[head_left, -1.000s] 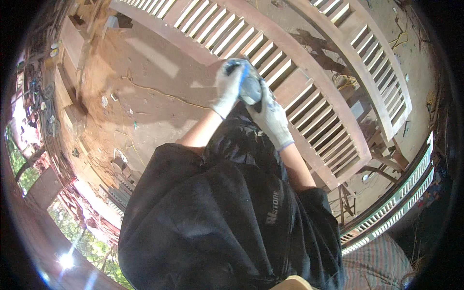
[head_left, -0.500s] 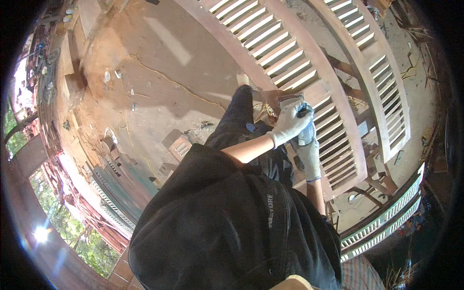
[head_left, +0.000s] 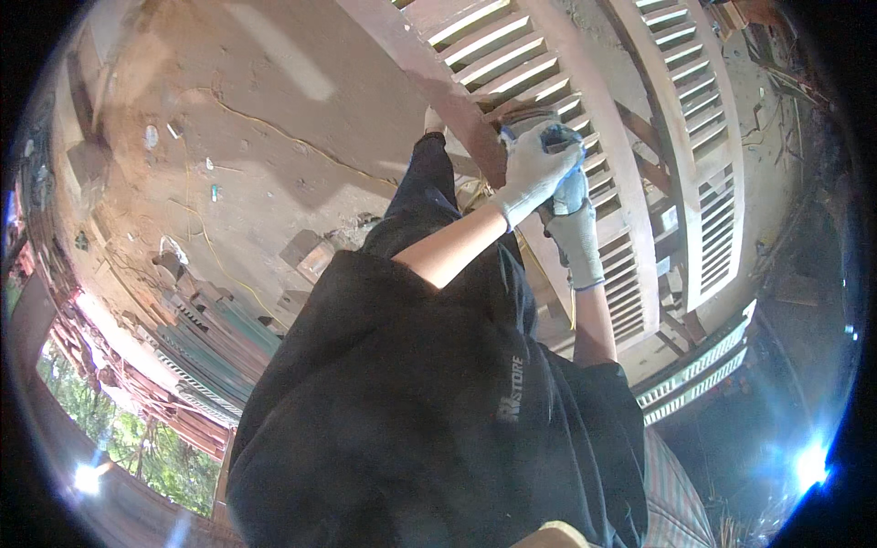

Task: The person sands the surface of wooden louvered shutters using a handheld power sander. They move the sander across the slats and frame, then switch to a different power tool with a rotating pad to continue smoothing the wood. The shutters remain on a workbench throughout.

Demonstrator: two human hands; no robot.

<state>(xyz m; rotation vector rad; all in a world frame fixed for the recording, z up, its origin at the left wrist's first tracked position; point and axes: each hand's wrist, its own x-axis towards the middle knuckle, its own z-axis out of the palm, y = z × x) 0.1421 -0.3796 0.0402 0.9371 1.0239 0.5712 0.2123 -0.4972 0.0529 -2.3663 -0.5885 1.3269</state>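
Observation:
Both my hands wear pale work gloves and hold a blue-grey handheld power sander (head_left: 570,194). My left hand (head_left: 537,169) is closed over its front end. Behind it, my right hand (head_left: 579,242) is wrapped round the rear body. The sander's front reaches over a brown wooden louvred shutter (head_left: 635,205), at its near-side frame and upper slats. My hands hide the underside of the tool, so I cannot tell how much of it touches the wood.
A second louvred shutter (head_left: 681,137) lies beyond the first. A yellow cord (head_left: 301,146) runs over the dusty floor (head_left: 274,192). Stacked boards (head_left: 228,329) stand at the left, and more slatted panels (head_left: 699,374) lie at the lower right. My leg (head_left: 427,178) extends beside the shutter.
Both hands and the sander have moved forward along the shutter, from beside its middle rail to the slats farther up. The whole view has shifted somewhat as well.

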